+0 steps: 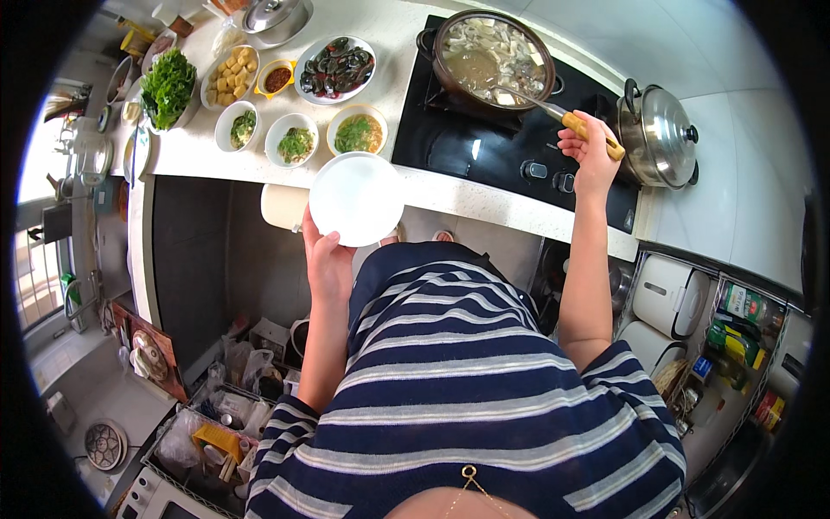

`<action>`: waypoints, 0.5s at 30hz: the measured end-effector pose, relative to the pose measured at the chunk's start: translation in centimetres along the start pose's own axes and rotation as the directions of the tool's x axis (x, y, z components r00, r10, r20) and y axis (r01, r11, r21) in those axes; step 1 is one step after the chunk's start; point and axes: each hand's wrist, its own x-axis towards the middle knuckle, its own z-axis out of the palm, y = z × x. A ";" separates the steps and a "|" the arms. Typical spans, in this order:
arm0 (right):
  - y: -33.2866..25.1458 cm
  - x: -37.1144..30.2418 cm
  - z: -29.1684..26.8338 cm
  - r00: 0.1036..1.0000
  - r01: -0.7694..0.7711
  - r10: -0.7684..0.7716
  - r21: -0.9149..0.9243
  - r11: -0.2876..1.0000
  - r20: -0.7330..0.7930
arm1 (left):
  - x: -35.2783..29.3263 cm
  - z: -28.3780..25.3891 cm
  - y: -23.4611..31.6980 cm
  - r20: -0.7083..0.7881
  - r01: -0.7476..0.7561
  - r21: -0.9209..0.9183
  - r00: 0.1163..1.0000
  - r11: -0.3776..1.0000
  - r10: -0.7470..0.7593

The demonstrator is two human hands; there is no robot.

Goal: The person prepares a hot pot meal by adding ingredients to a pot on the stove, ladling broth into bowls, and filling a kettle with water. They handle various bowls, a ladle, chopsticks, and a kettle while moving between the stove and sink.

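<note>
Over the front edge of the counter, the left hand grips an unfilled white bowl by its near side, thumb at the rim, while the right hand clasps the wooden handle of a ladle whose metal end reaches into the brown casserole pot at the back of the black glass hob. Bowl and pot stand well apart, so broth carried between them could drip across the hob or the counter's front edge. The one-sided hold might let the bowl tip under added weight, and a thumb so near the rim could be scalded by a splash. The scallion-topped soup bowl lies just beyond, so a careless push could jostle it. The ladle's handle end appears near the lidded steel pot; a wide backward swing might strike it.
</note>
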 end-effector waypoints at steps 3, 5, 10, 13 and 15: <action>-0.4 0.8 -0.8 1.000 -0.004 0.004 0.029 1.000 -0.004 | -0.1 0.5 0.3 -0.018 -0.017 0.018 1.000 1.000 0.017; -0.9 1.0 -1.0 1.000 0.004 -0.004 0.018 1.000 -0.005 | -0.2 0.4 0.4 -0.023 -0.015 0.023 1.000 1.000 0.016; -2.6 0.9 -1.1 0.999 0.031 -0.031 -0.017 0.999 -0.006 | -0.1 0.6 0.6 -0.025 -0.024 0.008 0.999 1.000 0.024; -3.5 0.8 -1.0 0.999 0.047 -0.047 -0.031 0.998 0.006 | -0.1 0.5 0.6 -0.022 -0.024 -0.001 0.999 1.000 0.024; -4.1 0.7 -0.7 0.998 0.057 -0.056 -0.040 0.998 0.021 | 0.0 0.4 0.5 -0.025 -0.025 -0.005 0.999 1.000 0.025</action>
